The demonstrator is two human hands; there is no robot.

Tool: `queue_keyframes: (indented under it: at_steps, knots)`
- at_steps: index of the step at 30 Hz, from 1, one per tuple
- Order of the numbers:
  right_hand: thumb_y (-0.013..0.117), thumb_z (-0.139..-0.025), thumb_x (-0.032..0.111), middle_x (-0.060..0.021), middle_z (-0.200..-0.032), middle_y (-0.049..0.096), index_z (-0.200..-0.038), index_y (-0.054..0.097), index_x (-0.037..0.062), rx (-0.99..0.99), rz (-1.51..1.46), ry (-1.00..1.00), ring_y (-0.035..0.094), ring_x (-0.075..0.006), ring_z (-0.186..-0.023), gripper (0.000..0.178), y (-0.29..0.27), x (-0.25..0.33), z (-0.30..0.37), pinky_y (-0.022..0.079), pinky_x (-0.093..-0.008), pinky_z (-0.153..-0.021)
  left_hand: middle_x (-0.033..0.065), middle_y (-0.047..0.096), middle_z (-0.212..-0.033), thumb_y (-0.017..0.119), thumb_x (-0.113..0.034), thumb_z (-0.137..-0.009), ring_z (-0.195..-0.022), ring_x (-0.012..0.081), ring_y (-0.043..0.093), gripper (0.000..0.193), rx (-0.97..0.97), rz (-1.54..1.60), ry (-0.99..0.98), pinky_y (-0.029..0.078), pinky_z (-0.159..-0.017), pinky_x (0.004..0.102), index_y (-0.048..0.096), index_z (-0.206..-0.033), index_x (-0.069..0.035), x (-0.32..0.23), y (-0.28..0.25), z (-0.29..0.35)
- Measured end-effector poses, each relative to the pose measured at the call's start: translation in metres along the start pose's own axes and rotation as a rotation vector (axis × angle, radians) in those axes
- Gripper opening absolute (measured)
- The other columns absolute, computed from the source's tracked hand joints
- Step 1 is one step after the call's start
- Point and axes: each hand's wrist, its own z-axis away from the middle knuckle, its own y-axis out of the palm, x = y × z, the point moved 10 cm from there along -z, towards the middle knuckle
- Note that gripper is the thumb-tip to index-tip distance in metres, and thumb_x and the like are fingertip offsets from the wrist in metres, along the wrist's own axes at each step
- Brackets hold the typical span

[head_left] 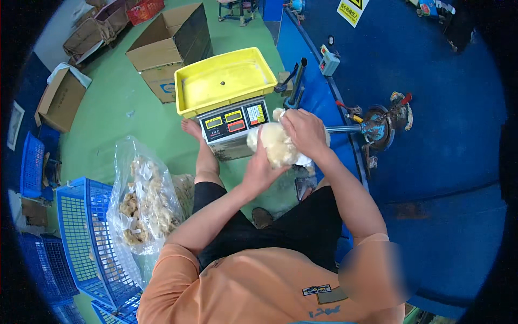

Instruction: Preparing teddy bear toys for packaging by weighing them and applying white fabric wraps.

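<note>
A cream, fluffy, soft bundle (280, 147) is between my two hands, in front of my lap; I cannot tell exactly what it is. My left hand (261, 170) grips its near left side, thumb pointing up. On its upper right my right hand (305, 132) is closed, fingers bent over it. A bit of white material shows below the bundle. Just beyond stands a digital weighing scale (234, 125) with a yellow tray (183, 97) on top. At the bundle's right, a metal rod (344, 129) sticks out from a blue machine.
Left of my legs sits a clear plastic bag (141, 208) of beige and brown fluffy pieces, beside a blue plastic crate (75, 227). An open cardboard box (162, 54) stands behind the scale. The blue machine wall (437, 162) fills the right, carrying a round fitting (376, 129).
</note>
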Motion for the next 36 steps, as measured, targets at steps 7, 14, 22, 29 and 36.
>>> queue_keyframes:
  at_steps: [7,14,22,29,36]
  knots:
    - [0.055,-0.095,0.029,-0.0129,-0.097,0.067,-0.104,0.059,0.0054,-0.05,-0.394,0.328,0.062,-0.0322,-0.087,0.026,-0.014,-0.039,0.023,0.048,-0.0412,-0.077,0.0251,0.049,-0.139,0.078,-0.018,-0.076,-0.113,0.0365,0.06,0.101,0.022,0.056,-0.109,0.049,-0.093,0.0392,0.016,-0.154,0.001,-0.003,-0.004,-0.019]
    - [0.065,-0.085,0.018,-0.0119,-0.111,0.062,-0.112,0.059,0.0052,-0.368,0.052,0.143,0.057,-0.0324,-0.097,0.03,-0.063,-0.026,0.103,0.044,-0.0417,-0.084,0.0223,0.055,-0.131,0.073,-0.019,-0.08,-0.108,0.0314,0.06,0.09,0.15,0.214,-0.168,0.049,-0.092,0.0358,0.022,-0.151,0.003,0.001,-0.004,-0.032]
    - [0.065,-0.083,0.011,-0.0113,-0.103,0.061,-0.109,0.059,0.0052,-0.207,0.084,0.155,0.056,-0.0303,-0.089,0.027,-0.04,-0.029,0.075,0.043,-0.0401,-0.081,0.023,0.052,-0.132,0.068,-0.026,-0.087,-0.109,0.0289,0.057,0.068,0.287,0.532,-0.647,0.049,-0.091,0.0384,0.04,-0.142,0.004,0.01,-0.008,-0.01]
    - [0.064,-0.085,0.011,-0.0096,-0.095,0.063,-0.102,0.057,0.0049,-0.155,-0.099,0.301,0.055,-0.0292,-0.086,0.019,-0.031,-0.039,0.05,0.043,-0.0405,-0.08,0.021,0.055,-0.124,0.068,-0.028,-0.09,-0.105,0.0304,0.059,0.055,0.012,-0.356,-0.211,0.05,-0.087,0.04,0.053,-0.132,0.004,-0.04,-0.066,-0.047]
    - [0.066,-0.085,0.017,-0.0083,-0.082,0.063,-0.088,0.061,0.0069,-0.102,-0.045,0.145,0.056,-0.0291,-0.078,0.012,-0.013,-0.003,0.018,0.044,-0.0417,-0.076,0.0143,0.06,-0.118,0.075,-0.014,-0.084,-0.102,0.0263,0.061,0.053,-0.018,0.103,-0.219,0.051,-0.086,0.0358,0.056,-0.131,0.001,0.07,-0.033,-0.003]
